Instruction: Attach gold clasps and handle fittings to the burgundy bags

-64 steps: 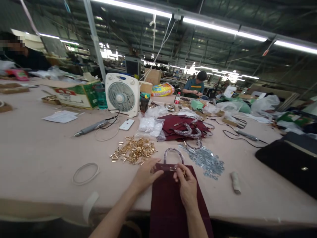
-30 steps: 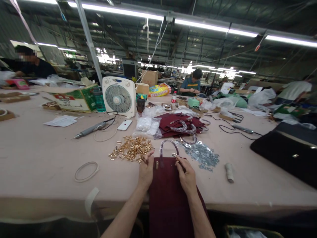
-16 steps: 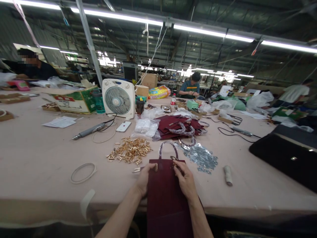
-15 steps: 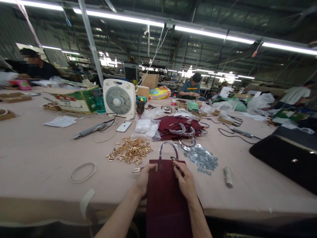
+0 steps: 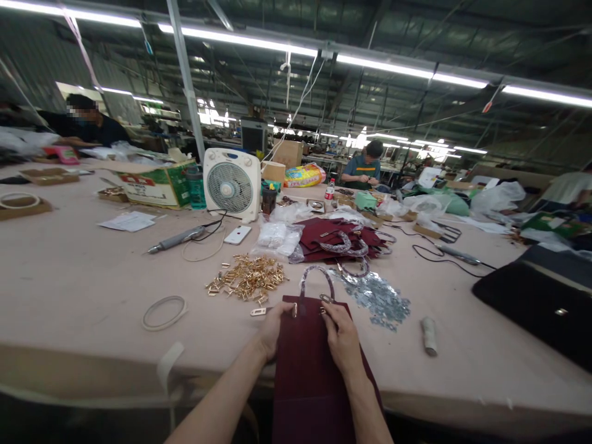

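A dark burgundy handbag panel (image 5: 308, 376) with a plastic-wrapped handle (image 5: 317, 270) hangs over the table's front edge. My left hand (image 5: 270, 333) grips its upper left edge, thumb on the front beside an upright gold fitting (image 5: 295, 310). A strap end with a gold plate (image 5: 258, 312) sticks out to the left of that hand. At the panel's upper right, my right hand (image 5: 343, 338) has its fingers closed on a small gold metal fitting (image 5: 322, 310), partly hidden by the fingertips. Just above them lies another gold plate (image 5: 326, 298).
Beyond the panel lie a pile of gold fittings (image 5: 248, 277), flat silver metal pieces (image 5: 377, 299) and stacked burgundy bag pieces (image 5: 324, 237). A tape roll (image 5: 164, 313), corded tool (image 5: 176, 239), phone (image 5: 238, 234) and fan (image 5: 231, 184) are leftward. Right are a wrapped cylinder (image 5: 429, 336) and black bag (image 5: 531, 302).
The view has turned slightly left, so the table's things sit further right. My right fingers have shifted a little at the gold fitting; my left hand keeps its grip on the panel.
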Action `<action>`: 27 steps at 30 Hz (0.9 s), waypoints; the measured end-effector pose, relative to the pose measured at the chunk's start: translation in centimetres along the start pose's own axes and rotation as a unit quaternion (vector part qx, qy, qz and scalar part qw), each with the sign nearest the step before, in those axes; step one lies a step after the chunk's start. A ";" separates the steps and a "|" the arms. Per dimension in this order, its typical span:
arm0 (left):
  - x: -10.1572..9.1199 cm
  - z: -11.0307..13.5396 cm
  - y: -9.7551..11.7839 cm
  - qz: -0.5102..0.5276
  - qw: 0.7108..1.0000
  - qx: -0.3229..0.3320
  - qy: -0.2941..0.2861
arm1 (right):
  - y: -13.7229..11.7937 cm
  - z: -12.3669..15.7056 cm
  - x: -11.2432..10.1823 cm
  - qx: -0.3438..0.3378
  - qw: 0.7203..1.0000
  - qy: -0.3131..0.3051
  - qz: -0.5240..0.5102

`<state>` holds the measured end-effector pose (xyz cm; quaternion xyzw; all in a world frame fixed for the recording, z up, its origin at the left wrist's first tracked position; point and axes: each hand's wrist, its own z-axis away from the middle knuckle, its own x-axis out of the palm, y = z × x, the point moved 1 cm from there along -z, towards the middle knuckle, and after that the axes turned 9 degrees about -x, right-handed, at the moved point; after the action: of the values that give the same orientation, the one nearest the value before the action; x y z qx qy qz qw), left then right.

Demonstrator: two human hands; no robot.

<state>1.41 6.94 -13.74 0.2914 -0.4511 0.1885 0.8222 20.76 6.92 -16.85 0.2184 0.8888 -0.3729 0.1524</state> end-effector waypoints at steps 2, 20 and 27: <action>0.0 0.0 0.0 -0.018 1.000 0.010 0.004 | 0.0 0.1 0.0 -0.013 1.000 -0.008 0.019; -0.5 -0.7 0.2 -0.039 0.999 0.003 0.003 | -0.3 0.4 0.2 -0.032 0.994 -0.008 0.103; -0.1 -0.7 0.2 -0.023 1.000 0.008 0.003 | 0.4 0.1 -0.2 -0.056 0.994 -0.047 0.079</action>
<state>1.65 7.56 -14.02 0.3079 -0.4402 0.1742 0.8252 21.16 7.06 -17.01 0.2615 0.8800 -0.3192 0.2355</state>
